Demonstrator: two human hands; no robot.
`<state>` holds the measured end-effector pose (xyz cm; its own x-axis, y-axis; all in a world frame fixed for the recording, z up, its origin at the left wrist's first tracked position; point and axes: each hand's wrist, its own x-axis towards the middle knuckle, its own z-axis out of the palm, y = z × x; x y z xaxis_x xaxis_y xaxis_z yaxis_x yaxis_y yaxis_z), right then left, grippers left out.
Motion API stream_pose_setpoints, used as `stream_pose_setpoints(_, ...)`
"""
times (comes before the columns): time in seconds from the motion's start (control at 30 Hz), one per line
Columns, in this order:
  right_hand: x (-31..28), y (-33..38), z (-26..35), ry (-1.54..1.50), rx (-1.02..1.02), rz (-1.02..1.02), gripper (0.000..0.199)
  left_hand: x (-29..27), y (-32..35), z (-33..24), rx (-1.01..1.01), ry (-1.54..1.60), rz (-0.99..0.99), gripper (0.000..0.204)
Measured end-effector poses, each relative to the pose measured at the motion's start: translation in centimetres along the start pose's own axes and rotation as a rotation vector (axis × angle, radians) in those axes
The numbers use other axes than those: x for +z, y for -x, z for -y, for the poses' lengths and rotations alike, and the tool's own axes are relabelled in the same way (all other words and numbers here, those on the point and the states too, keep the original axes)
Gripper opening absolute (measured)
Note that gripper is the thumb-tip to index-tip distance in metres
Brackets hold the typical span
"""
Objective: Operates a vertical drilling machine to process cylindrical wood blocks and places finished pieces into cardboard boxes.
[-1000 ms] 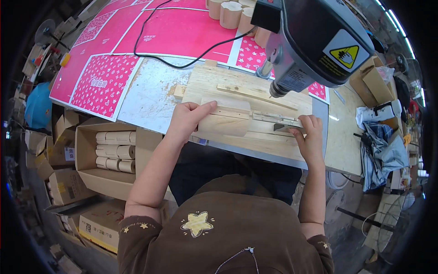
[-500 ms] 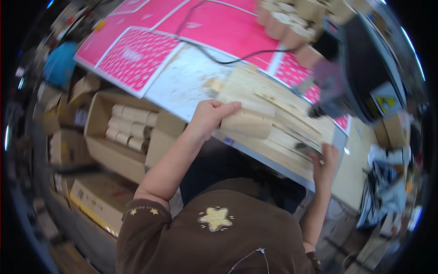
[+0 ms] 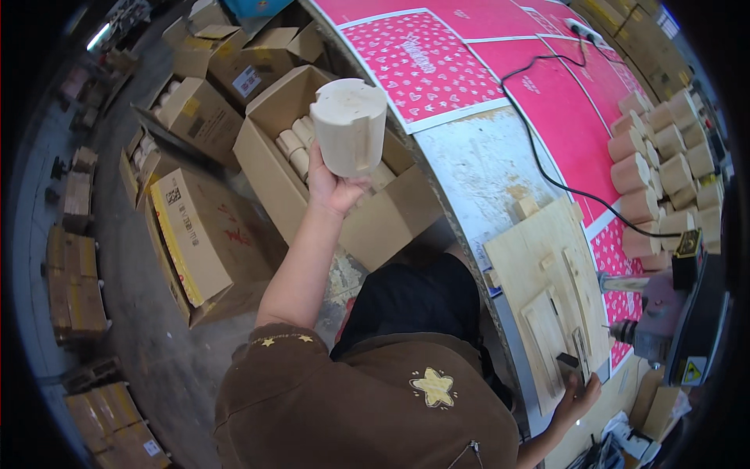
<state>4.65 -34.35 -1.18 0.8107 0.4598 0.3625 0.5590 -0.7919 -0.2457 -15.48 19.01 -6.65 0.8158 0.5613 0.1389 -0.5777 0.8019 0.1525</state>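
My left hand is wrapped around the lower part of a pale wooden cylinder with notches cut along its rim. It is held up over an open cardboard box, partly hiding similar pale wooden cylinders inside. At the near right end of a wooden jig board, the fingers of my right hand curl at a slim metal clamp with a black block beside it. The exact finger contact there is partly hidden. Wooden strips are fixed on the board.
A drill head stands right of the board. Stacked wooden cylinders fill the table's far right. A black cable crosses the pink-patterned table. More cardboard boxes stand on the floor at left.
My left hand has lifted the wooden cylinder off the jig board and carried it left over the box. My right hand stays by the clamp. The view has swung left.
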Motion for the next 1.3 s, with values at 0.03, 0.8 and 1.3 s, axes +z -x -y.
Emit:
stream_pose_setpoints(0.03, -0.1, 0.0, 0.1, 0.014, 0.036, 0.001, 0.033, 0.2, 0.0, -0.6, 0.071, -0.083, -0.178, 0.045)
stream_pose_setpoints(0.8, -0.8, 1.3, -1.8, 0.038, 0.386, 0.112, 0.045, -24.4, -6.1, 0.9, -0.010, 0.135, -1.616, 0.047)
stream_pose_setpoints(1.3, -1.0, 0.3, 0.5, -0.068, 0.563, 0.161, 0.047, -47.1, 2.0, -4.0, -0.761, -0.507, -1.290, 0.057)
